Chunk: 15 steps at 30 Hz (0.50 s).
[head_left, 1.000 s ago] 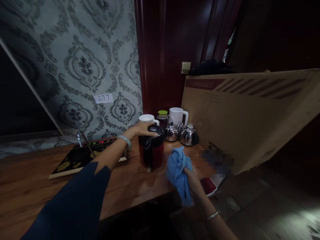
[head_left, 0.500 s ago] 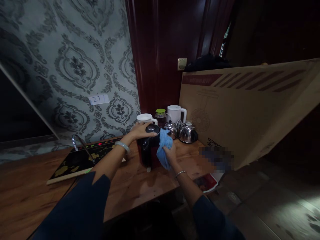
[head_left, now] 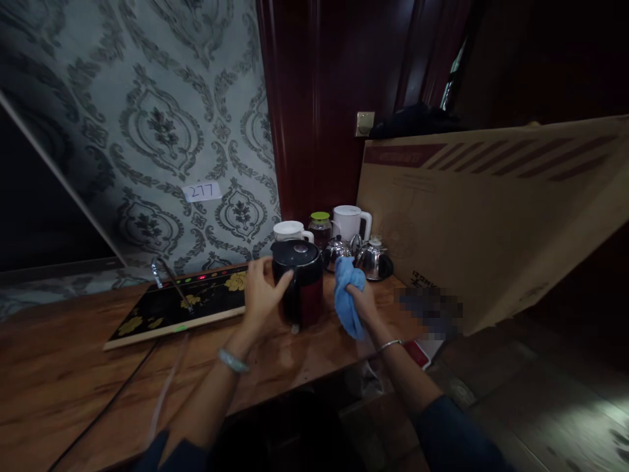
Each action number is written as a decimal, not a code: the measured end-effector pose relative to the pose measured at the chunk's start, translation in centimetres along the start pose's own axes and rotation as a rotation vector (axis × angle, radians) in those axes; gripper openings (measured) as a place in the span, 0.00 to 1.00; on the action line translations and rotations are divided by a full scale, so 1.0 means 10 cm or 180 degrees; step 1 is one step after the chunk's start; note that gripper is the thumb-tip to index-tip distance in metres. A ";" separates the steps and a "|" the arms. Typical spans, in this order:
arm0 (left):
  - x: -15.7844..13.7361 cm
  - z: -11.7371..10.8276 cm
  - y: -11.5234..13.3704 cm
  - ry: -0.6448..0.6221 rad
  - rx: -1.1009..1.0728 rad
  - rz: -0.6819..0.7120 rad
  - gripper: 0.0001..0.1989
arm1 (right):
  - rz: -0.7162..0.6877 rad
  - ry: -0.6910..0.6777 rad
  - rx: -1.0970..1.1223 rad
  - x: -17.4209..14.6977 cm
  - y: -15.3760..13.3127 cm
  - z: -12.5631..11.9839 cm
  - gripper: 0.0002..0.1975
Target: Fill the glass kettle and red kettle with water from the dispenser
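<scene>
Blue cloth (head_left: 349, 295), bunched in the right hand (head_left: 362, 303), sits just right of the red-and-black kettle (head_left: 298, 283), close to its side though I can't tell if it touches. Left hand (head_left: 263, 295) is wrapped against the kettle's left wall, steadying it on the wooden bench (head_left: 59, 367). Kettle stands upright, lid shut, mid-bench, right of the black tea tray (head_left: 177, 311). Judging by this, the wiping looks underway, not finished: cloth is at the right flank, and the lid and left side show no cloth on them. Two steel teapots (head_left: 371, 259) wait farther back.
</scene>
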<state>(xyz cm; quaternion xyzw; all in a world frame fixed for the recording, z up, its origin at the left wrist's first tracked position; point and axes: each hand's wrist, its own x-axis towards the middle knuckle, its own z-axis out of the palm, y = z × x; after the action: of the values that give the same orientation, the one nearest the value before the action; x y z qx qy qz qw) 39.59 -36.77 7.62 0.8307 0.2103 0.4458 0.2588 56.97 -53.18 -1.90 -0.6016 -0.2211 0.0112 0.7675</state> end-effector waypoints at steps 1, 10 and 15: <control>-0.16 0.04 -0.01 -0.0079 -0.0254 -0.0173 0.26 | -0.0036 0.0015 0.0027 0.08 -0.07 0.03 0.12; -0.46 0.32 0.01 -0.0134 -0.1105 -0.0696 0.29 | -0.0318 -0.0598 0.0074 0.61 -0.34 0.60 0.17; -0.40 0.17 -0.22 -0.0267 -0.1343 -0.0957 0.29 | 0.0101 -0.0760 -0.0156 0.31 0.09 0.46 0.14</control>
<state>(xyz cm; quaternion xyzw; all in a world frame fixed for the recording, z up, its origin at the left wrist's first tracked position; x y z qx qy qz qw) 38.68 -37.81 2.95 0.7355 0.2228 0.4016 0.4982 58.37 -47.86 -0.86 -0.6179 -0.3016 0.0894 0.7206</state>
